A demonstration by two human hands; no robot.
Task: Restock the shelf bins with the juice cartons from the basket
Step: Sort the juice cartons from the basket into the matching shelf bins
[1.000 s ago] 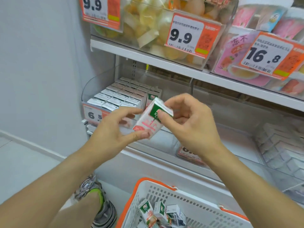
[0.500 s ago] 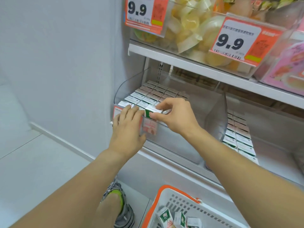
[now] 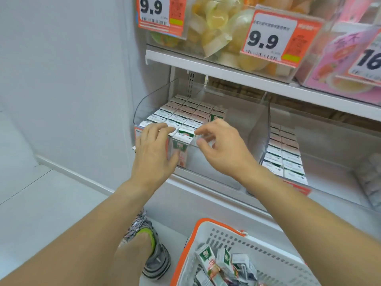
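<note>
A juice carton (image 3: 182,144) stands upright at the near front of the left shelf bin (image 3: 206,153), at the right end of the front row, seen partly through the clear front wall. Both hands hover at that wall. The left hand (image 3: 153,149) lies with straight fingers over the bin's front edge and the tops of the near cartons, its thumb down the outside of the wall, probably steadying the row so nothing tips. The right hand (image 3: 221,148) sits just right of the carton with fingers loosely curled and holding nothing; its fingertips are close to the carton's top but whether they touch it I cannot tell. It looks like the carton has been seated and the hand is free of it.

The packed rows (image 3: 181,116) fill the left part of this bin, tops up and edges aligned, which leaves the right part open for more. A second bin (image 3: 266,129) to the right holds further cartons in rows. More cartons (image 3: 218,265) lie jumbled in the white basket (image 3: 268,256) with an orange rim, on the floor at the near right, so a good deal of restocking seems left.

The shelf (image 3: 226,72) above is white metal, carrying clear tubs of fruit cups behind orange price tags (image 3: 268,38). A pale wall stands to the left, the floor is light, and a grey shoe with a green lining (image 3: 152,252) shows beside the basket.
</note>
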